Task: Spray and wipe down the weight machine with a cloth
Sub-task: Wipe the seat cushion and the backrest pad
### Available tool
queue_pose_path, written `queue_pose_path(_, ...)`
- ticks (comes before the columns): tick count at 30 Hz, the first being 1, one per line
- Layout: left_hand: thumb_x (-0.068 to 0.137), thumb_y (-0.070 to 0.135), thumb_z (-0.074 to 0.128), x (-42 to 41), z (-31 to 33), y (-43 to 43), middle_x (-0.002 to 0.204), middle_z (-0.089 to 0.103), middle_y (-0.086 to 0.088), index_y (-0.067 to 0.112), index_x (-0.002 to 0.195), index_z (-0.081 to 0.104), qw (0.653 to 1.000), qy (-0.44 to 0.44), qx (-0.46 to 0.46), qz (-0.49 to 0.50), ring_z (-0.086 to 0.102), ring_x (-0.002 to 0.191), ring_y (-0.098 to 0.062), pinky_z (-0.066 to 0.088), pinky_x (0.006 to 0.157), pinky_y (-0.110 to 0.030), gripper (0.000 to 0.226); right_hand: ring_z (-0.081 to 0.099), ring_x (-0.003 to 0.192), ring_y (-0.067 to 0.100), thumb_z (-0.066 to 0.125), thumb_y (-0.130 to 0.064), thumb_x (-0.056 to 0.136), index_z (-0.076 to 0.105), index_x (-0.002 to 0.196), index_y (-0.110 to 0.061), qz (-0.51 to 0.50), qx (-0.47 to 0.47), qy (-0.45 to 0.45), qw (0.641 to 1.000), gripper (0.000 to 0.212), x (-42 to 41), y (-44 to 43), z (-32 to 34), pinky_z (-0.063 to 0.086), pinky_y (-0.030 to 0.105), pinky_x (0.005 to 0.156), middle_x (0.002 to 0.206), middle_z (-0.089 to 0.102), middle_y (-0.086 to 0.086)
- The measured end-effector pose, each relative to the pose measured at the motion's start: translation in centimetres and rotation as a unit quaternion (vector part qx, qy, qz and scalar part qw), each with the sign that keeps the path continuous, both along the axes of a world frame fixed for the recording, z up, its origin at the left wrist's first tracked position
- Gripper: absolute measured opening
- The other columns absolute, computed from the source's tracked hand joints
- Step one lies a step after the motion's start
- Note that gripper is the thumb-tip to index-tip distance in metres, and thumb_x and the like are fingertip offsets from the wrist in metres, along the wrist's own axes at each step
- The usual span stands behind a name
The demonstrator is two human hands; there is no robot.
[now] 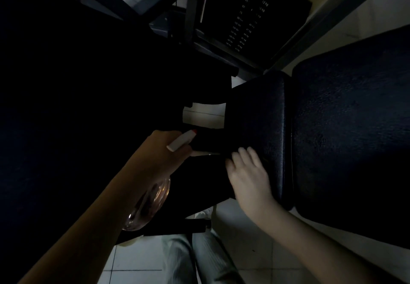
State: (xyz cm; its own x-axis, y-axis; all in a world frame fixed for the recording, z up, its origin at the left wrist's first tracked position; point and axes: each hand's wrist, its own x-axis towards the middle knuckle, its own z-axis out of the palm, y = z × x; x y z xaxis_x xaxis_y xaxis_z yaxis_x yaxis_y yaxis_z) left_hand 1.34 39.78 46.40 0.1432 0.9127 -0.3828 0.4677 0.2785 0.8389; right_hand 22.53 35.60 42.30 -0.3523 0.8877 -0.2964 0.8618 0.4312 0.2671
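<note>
Our left hand (162, 150) — fingers clamped on the light, slick spray bottle (180, 141) at its neck; right hand (249, 172) grip unclear.

I see only half the spray bottle (153, 197) behind my left forearm (104, 201); weight-stack numbers (241, 24) (tiny, blurred) I can't read.

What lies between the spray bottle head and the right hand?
Head view: a dark shape, cloth or machine part, too dark to tell, between the spray bottle head and the right hand.
</note>
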Motion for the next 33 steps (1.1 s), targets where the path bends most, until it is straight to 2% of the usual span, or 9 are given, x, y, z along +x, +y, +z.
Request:
queue_pose_path(2,0.083,0.025,0.059,-0.1,-0.3,0.1,0.052,0.048,0.002,0.027,0.054,0.05,1.0,-0.009,-0.017,0.007,0.045,0.048,-0.019,0.035,0.053,-0.031,0.031,0.058,0.111,0.039,0.076,0.001,0.056,0.071,0.098,0.002,-0.053,0.038,0.029,0.997,0.042,-0.4,2.4,1.1,0.037,0.051,0.104,0.107,0.066,0.023)
queue_pose_path(6,0.074,0.034,0.05,0.0,-0.6,0.2,0.05,0.047,0.002,0.022,0.056,0.049,0.999,-0.025,-0.035,0.007,0.044,0.045,-0.019,0.033,0.05,-0.033,0.021,0.034,0.137,0.027,0.056,-0.016,0.088,0.054,0.13,-0.012,-0.064,0.037,-0.015,0.997,0.042,-2.1,8.1,-1.7,0.017,0.039,0.116,0.142,0.046,0.011)
queue_pose_path(10,0.074,0.033,0.049,-0.1,-0.6,0.2,0.051,0.048,0.001,0.022,0.057,0.05,0.999,-0.026,-0.033,0.006,0.045,0.046,-0.019,0.034,0.05,-0.033,0.021,0.062,0.108,0.024,0.074,-0.021,0.07,0.075,0.097,-0.009,-0.029,-0.032,-0.038,0.998,0.029,-1.5,6.2,-3.7,0.042,0.033,0.1,0.106,0.07,0.01)
queue_pose_path(13,0.077,0.032,0.051,-0.3,-0.6,0.2,0.05,0.048,0.005,0.02,0.057,0.052,1.0,-0.012,-0.024,0.004,0.046,0.045,-0.015,0.035,0.05,-0.031,0.023,0.057,0.115,0.033,0.084,-0.017,0.059,0.074,0.092,-0.003,-0.013,-0.013,-0.011,1.0,0.037,-1.1,4.7,-1.0,0.038,0.043,0.105,0.104,0.068,0.018)
queue_pose_path(16,0.086,0.021,0.056,-0.3,-0.6,0.1,0.045,0.049,0.011,0.019,0.057,0.052,1.0,-0.02,-0.016,-0.005,0.043,0.041,-0.002,0.03,0.047,-0.023,0.029,0.025,0.14,0.033,0.046,-0.011,0.089,0.054,0.129,-0.004,-0.012,0.08,-0.044,0.996,0.042,-1.4,9.1,-0.8,0.015,0.046,0.116,0.142,0.043,0.016)
queue_pose_path(20,0.08,0.027,0.058,-0.4,-0.7,0.2,0.047,0.05,0.005,0.025,0.053,0.051,0.999,-0.033,-0.012,0.011,0.045,0.041,-0.006,0.033,0.045,-0.026,0.027,0.023,0.141,0.026,0.027,-0.012,0.094,0.042,0.139,-0.009,0.019,0.125,-0.092,0.988,0.048,-2.0,15.5,-2.2,0.012,0.037,0.116,0.148,0.035,0.01)
queue_pose_path(24,0.069,0.048,0.053,-0.7,-0.8,1.0,0.054,0.058,-0.009,0.01,0.061,0.059,0.998,-0.058,-0.001,0.022,0.055,0.047,-0.026,0.04,0.045,-0.036,0.039,0.032,0.135,0.024,0.035,-0.014,0.096,0.048,0.134,-0.007,-0.03,-0.01,-0.015,0.999,0.041,-1.9,12.4,-3.2,0.013,0.034,0.114,0.143,0.043,0.014)
queue_pose_path(28,0.073,0.043,0.054,-0.3,-0.4,2.4,0.051,0.053,-0.008,0.008,0.06,0.057,0.998,-0.044,0.026,0.022,0.05,0.044,-0.024,0.035,0.045,-0.03,0.037,0.065,0.097,0.03,0.079,-0.01,0.057,0.074,0.07,-0.003,-0.021,-0.039,0.007,0.999,0.016,-1.5,10.2,-2.4,0.045,0.039,0.094,0.085,0.071,0.016)
queue_pose_path(33,0.081,0.032,0.056,0.1,-0.5,3.1,0.046,0.049,0.004,0.036,0.058,0.059,0.999,-0.03,0.037,0.016,0.048,0.041,-0.011,0.034,0.045,-0.026,0.024,0.057,0.107,0.025,0.054,-0.014,0.076,0.074,0.093,-0.012,-0.062,0.034,0.01,0.997,0.026,-2.5,15.9,-0.9,0.039,0.038,0.101,0.099,0.068,0.007)
